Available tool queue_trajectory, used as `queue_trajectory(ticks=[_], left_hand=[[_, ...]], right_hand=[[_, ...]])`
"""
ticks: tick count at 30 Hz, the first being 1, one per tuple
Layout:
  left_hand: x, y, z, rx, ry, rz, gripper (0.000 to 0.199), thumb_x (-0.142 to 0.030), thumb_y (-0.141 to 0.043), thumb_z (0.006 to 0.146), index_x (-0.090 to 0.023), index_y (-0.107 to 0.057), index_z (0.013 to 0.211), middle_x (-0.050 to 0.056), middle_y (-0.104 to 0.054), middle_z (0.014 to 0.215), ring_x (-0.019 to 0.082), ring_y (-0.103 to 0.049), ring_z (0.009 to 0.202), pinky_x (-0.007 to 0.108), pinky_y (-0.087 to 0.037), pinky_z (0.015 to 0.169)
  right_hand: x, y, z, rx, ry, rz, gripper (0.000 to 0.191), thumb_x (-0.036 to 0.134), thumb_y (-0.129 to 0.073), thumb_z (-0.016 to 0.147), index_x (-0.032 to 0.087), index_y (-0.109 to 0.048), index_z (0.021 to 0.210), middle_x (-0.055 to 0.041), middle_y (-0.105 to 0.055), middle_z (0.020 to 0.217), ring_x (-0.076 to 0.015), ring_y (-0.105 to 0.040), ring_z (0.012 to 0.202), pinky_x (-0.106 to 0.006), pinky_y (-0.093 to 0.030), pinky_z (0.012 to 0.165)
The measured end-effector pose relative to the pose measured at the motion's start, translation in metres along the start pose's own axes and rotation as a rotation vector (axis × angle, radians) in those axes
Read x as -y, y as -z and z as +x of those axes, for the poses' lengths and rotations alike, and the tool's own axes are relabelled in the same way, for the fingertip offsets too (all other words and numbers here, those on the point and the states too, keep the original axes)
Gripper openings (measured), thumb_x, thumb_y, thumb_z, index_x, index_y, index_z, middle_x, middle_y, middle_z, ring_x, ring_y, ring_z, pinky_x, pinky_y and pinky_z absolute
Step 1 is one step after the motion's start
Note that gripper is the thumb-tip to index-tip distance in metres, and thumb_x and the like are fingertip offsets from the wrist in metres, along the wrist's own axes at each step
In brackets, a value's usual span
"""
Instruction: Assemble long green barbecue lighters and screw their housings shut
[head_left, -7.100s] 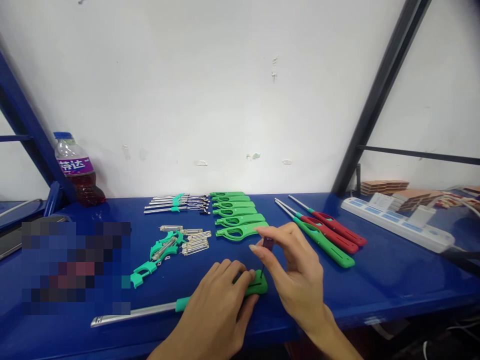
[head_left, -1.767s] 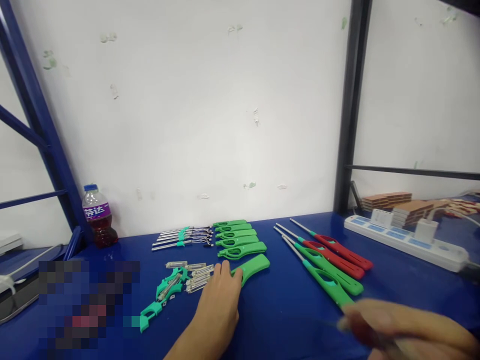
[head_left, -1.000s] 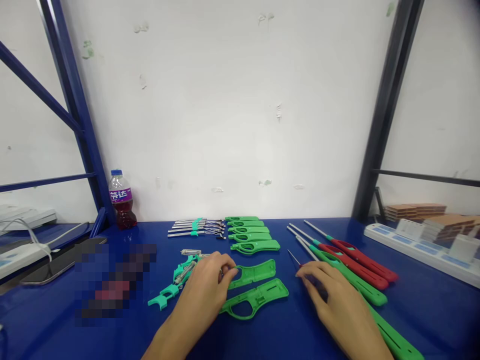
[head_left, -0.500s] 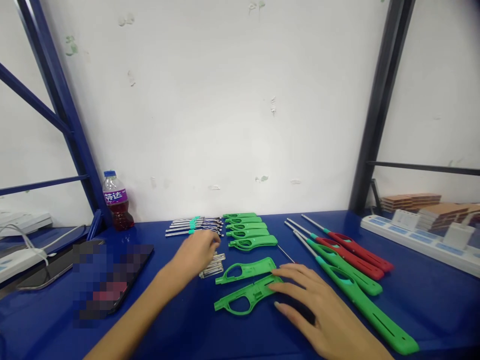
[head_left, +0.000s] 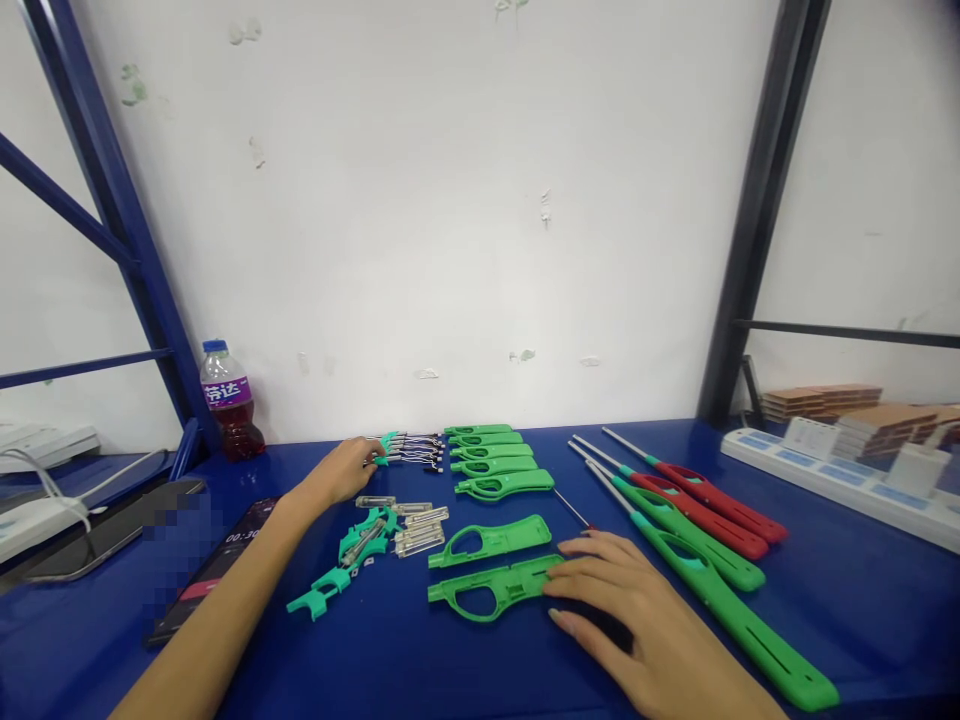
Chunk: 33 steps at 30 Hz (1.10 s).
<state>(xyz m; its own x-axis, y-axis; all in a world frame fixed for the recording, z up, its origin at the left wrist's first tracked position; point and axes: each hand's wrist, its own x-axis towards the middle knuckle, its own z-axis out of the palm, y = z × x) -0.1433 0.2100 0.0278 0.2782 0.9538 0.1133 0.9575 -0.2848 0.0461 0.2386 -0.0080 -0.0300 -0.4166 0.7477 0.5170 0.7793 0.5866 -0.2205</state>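
My left hand (head_left: 346,470) is closed at the left end of a group of metal rods with teal parts and dark wires (head_left: 412,447); its fingertips pinch one rod assembly. My right hand (head_left: 622,610) has its fingers spread, the tips touching the right end of an open green handle shell (head_left: 517,585). Just behind that lies another green shell (head_left: 510,538). Several green shells (head_left: 499,467) form a column further back. Small clear cartridges (head_left: 421,533) and teal plastic parts (head_left: 330,583) lie left of the front shells.
Assembled green lighters (head_left: 739,615) and red lighters (head_left: 731,500) lie at the right, before a white power strip (head_left: 840,483). A bottle (head_left: 231,405) stands back left, near a phone (head_left: 217,570). A screwdriver (head_left: 574,508) points towards my right hand.
My left hand has moved left and back from above the cartridges to the rod ends, uncovering the teal parts. My right hand has barely moved, and the front shell has shifted slightly.
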Motion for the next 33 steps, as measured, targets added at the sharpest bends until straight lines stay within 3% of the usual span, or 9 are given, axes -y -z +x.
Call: queue_trajectory(ticks=[9,15,22,28,33], left_hand=[[0.015,-0.011,0.006,-0.010,0.002,0.043,0.035,-0.037,-0.069,0.104,-0.019,-0.065,0.134,0.011,-0.066,0.136,0.027,-0.069,0.115,0.048,-0.061,0.096],[0.025,-0.012,0.005,0.011,-0.033,0.025,0.035,-0.037,-0.069,0.104,-0.019,-0.065,0.134,0.011,-0.066,0.136,0.027,-0.069,0.116,0.049,-0.060,0.097],[0.020,-0.008,0.000,0.050,-0.072,-0.018,0.034,-0.037,-0.069,0.104,-0.019,-0.065,0.133,0.010,-0.067,0.134,0.026,-0.070,0.113,0.047,-0.061,0.095],[0.016,0.005,-0.005,0.005,-0.108,-0.013,0.033,-0.037,-0.069,0.104,-0.018,-0.066,0.132,0.010,-0.068,0.132,0.025,-0.071,0.110,0.046,-0.062,0.093],[0.001,0.036,-0.018,-0.147,-0.180,-0.013,0.025,-0.036,-0.067,0.105,-0.018,-0.069,0.121,0.008,-0.072,0.121,0.023,-0.071,0.104,0.044,-0.061,0.093]], right_hand=[[0.003,0.004,0.002,0.025,-0.014,0.086,0.017,0.035,-0.061,0.108,0.031,-0.077,0.107,-0.0020,-0.078,0.114,-0.0229,-0.072,0.113,-0.046,-0.051,0.114],[0.001,0.001,0.001,0.005,-0.073,0.080,0.013,0.037,-0.066,0.104,0.032,-0.078,0.099,-0.0031,-0.074,0.130,-0.0265,-0.068,0.127,-0.045,-0.055,0.112],[-0.001,-0.002,-0.001,0.031,-0.094,0.145,0.012,0.036,-0.066,0.104,0.031,-0.077,0.102,-0.0015,-0.079,0.119,-0.0236,-0.073,0.120,-0.041,-0.053,0.113],[-0.001,-0.002,0.000,0.033,-0.104,0.175,0.014,0.037,-0.065,0.105,0.030,-0.077,0.103,-0.0029,-0.079,0.121,-0.0236,-0.072,0.120,-0.040,-0.054,0.111],[-0.002,-0.004,-0.002,0.023,-0.126,0.208,0.014,0.038,-0.066,0.104,0.032,-0.078,0.104,-0.0020,-0.079,0.123,-0.0240,-0.073,0.120,-0.040,-0.053,0.113]])
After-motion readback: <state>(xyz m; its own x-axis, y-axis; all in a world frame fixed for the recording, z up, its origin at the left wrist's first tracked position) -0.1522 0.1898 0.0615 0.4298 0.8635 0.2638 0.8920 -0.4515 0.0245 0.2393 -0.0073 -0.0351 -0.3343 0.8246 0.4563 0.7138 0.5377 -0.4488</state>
